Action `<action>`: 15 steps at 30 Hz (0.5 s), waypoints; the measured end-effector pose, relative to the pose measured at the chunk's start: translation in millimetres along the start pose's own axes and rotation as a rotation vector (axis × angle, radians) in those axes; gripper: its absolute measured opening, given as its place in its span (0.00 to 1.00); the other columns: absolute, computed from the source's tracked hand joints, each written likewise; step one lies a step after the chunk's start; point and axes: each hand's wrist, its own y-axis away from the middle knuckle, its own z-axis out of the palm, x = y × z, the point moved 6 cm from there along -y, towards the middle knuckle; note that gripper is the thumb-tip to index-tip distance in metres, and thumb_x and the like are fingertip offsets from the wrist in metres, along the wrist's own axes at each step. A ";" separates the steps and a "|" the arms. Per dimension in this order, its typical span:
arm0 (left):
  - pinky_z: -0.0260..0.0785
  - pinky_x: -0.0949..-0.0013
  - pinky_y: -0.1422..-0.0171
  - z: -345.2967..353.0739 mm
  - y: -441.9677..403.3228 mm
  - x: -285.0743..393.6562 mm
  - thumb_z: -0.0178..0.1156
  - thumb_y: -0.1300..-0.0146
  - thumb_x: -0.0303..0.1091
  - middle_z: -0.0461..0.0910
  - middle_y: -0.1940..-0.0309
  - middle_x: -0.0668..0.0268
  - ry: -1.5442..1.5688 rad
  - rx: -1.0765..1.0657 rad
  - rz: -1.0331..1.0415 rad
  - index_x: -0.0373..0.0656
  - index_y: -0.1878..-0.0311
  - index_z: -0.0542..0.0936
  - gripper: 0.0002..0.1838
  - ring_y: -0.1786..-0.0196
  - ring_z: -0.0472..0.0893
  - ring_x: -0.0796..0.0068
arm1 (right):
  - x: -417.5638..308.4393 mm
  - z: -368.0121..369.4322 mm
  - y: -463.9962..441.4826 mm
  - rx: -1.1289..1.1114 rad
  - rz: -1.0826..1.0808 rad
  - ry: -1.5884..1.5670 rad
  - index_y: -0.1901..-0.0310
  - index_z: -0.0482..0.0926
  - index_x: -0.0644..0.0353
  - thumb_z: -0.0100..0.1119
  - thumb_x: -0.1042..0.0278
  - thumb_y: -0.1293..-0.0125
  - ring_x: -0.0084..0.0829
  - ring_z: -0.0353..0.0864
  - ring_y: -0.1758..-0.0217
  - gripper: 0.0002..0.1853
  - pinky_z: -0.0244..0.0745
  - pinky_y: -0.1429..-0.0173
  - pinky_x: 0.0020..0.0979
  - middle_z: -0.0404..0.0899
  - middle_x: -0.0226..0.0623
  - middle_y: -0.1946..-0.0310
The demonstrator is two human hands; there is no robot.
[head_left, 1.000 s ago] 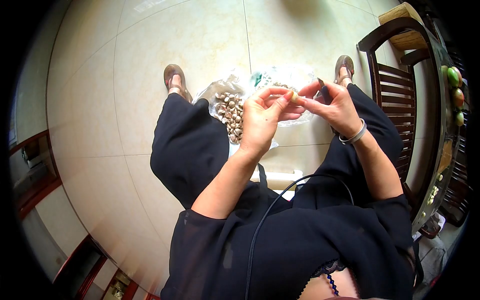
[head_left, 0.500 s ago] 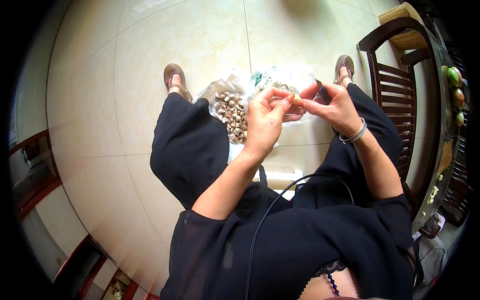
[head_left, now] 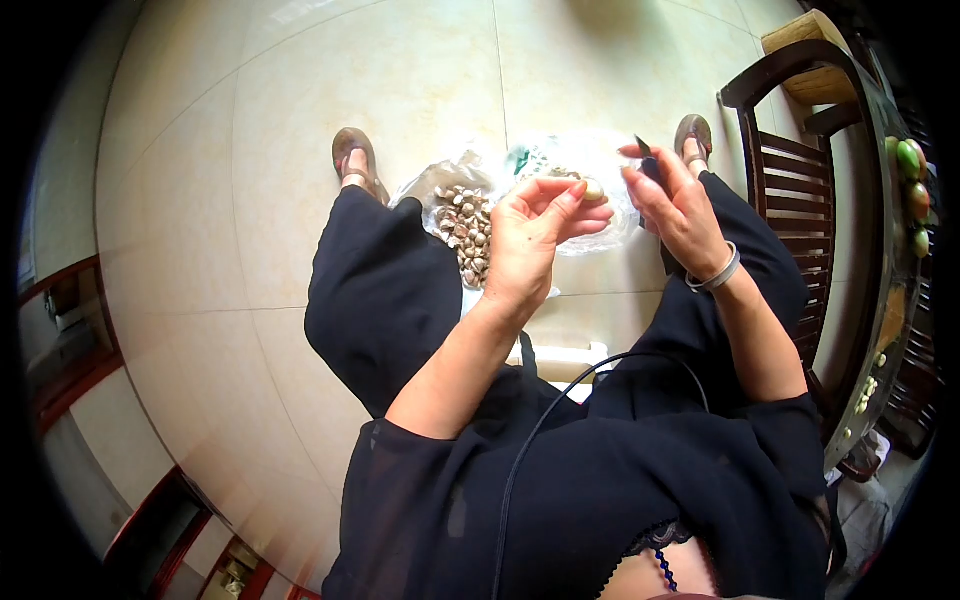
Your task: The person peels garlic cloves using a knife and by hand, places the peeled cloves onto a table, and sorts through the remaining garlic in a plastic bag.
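Dozens of garlic cloves (head_left: 463,238), seemingly unpeeled, lie on clear plastic (head_left: 418,187) at nine o'clock from the left hand (head_left: 530,228); plenty remains, I'd say. At three o'clock, the right hand (head_left: 688,212) curls around a small knife (head_left: 651,168); the left pinches one pale clove (head_left: 594,189), apparently bared.

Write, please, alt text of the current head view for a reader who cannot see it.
A person's left hand pinches a pale garlic clove, while the right hand, apart from it, holds a small dark pointed tool. Below, unpeeled cloves lie on plastic over a tiled floor; a dark wooden chair stands at right.
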 end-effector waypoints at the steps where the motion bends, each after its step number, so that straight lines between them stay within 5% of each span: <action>1: 0.76 0.67 0.54 1.2 0.6 1.1 0.54 0.39 0.27 0.78 0.63 0.48 0.059 0.026 -0.007 0.31 0.59 0.72 0.09 0.60 0.81 0.60 | 0.7 0.4 1.3 -0.050 0.102 0.029 0.54 0.70 0.67 0.49 0.68 0.36 0.23 0.72 0.73 0.13 0.68 0.66 0.23 0.74 0.37 0.74; 2: 0.76 0.67 0.53 1.3 0.9 1.4 0.54 0.40 0.27 0.78 0.62 0.48 0.119 0.050 -0.016 0.31 0.59 0.72 0.09 0.59 0.80 0.59 | 3.0 2.1 2.2 -0.051 0.099 0.029 0.54 0.70 0.67 0.49 0.68 0.36 0.23 0.72 0.73 0.13 0.68 0.66 0.23 0.74 0.37 0.74; 5: 0.75 0.67 0.51 0.8 0.7 1.1 0.54 0.40 0.25 0.77 0.60 0.47 0.183 0.063 -0.030 0.30 0.59 0.71 0.09 0.57 0.80 0.58 | -21.2 6.5 5.3 0.035 -0.363 0.344 0.54 0.71 0.68 0.49 0.73 0.37 0.41 0.75 0.72 0.11 0.70 0.68 0.29 0.73 0.46 0.70; 15: 0.74 0.66 0.48 2.0 2.5 7.9 0.54 0.40 0.24 0.76 0.59 0.49 0.226 0.079 0.071 0.29 0.57 0.71 0.10 0.55 0.79 0.58 | -37.2 22.3 18.9 0.087 -0.607 0.657 0.49 0.71 0.65 0.56 0.79 0.46 0.33 0.75 0.71 0.20 0.72 0.69 0.28 0.70 0.39 0.68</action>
